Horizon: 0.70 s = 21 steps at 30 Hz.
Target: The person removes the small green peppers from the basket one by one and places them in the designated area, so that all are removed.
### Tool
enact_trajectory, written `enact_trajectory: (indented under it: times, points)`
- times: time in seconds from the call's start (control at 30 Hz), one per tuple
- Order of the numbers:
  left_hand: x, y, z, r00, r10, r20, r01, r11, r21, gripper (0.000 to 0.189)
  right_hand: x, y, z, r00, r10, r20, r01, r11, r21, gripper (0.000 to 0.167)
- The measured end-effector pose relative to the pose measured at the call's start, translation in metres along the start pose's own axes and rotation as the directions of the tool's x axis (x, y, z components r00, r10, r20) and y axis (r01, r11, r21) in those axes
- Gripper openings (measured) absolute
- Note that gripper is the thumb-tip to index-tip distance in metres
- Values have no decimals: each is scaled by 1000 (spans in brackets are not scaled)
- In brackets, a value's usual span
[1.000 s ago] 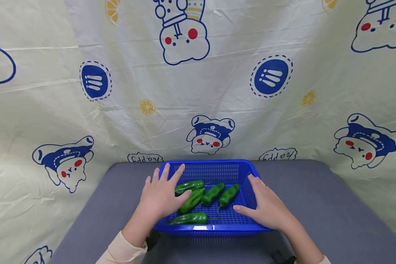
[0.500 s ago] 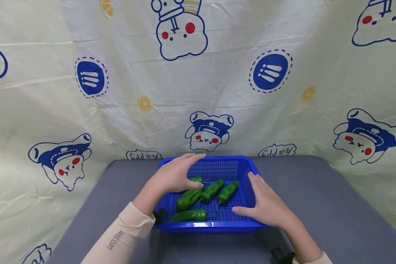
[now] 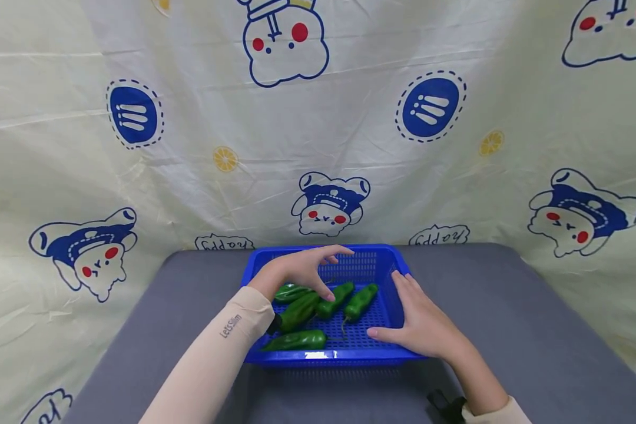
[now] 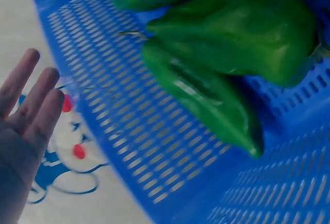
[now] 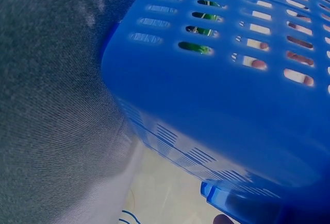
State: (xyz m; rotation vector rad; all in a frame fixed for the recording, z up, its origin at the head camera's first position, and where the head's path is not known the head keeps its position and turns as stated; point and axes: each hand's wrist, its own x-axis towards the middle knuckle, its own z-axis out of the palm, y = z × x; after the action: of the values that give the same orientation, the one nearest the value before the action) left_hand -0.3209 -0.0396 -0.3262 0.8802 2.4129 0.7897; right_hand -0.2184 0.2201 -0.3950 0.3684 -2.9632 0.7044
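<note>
Basically, L grip [image 3: 306, 267] spread over the peppers [image 3: 360, 303], all in the basket [image 3: 344, 354] on the tabletop [image 3: 471, 285] — R grip [image 3: 424, 324], also spread, at basket's R side, prob. to steady it — contact unclear.

Five green peppers [image 3: 360, 303], one blue basket [image 3: 360, 354] and one grey tabletop [image 3: 509, 318] are visible, with two grips: one left hand [image 3: 304, 268], one right hand [image 3: 424, 324]. One sheet [image 3: 381, 35] shows, in the head view, five bear faces [image 3: 325, 221], two blue badges [image 3: 429, 97], three orange slices [image 3: 225, 159] and two "happy" labels [image 3: 440, 236].
</note>
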Motion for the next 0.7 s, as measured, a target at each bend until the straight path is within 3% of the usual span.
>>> enact_trajectory:
  times: [0.3, 0.5, 0.7]
  points:
    - [30, -13, 14, 986, -130, 108, 127, 991, 31, 96, -2, -1, -3, 1000, 10, 11, -10, 1000, 9, 124]
    - [41, -11, 23, 962, -229, 149, 209, 968, 139, 95, -1, -1, -4, 1000, 21, 21, -21, 1000, -4, 126]
    - [48, -13, 32, 949, -286, 135, 242, 932, 269, 91, -1, -2, -3, 999, 24, 32, -24, 1000, 1, 126]
